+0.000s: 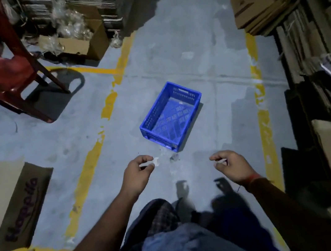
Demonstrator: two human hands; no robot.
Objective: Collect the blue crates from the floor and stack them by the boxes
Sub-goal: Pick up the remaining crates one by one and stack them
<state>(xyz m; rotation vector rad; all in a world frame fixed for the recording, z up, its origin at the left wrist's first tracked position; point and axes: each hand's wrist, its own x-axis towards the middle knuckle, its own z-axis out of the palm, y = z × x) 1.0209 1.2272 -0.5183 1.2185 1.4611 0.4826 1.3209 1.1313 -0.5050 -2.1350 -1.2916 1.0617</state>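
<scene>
One blue plastic crate point(172, 116) sits empty and upright on the grey floor, turned at an angle between two yellow lines. My left hand point(138, 173) reaches forward just short of the crate's near corner, fingers loosely curled. My right hand point(231, 165) is held out at the same height, below and right of the crate, also loosely curled. Neither hand touches the crate. A small white bit shows at the fingertips of each hand; I cannot tell whether it is held or is a mark on the floor.
A red plastic chair point(7, 73) stands at the far left. An open carton of plastic wrap point(72, 40) sits behind it. Flattened cardboard stacks point(308, 38) line the right side, and a printed box point(8, 204) lies at the near left. My legs point(181, 244) are below.
</scene>
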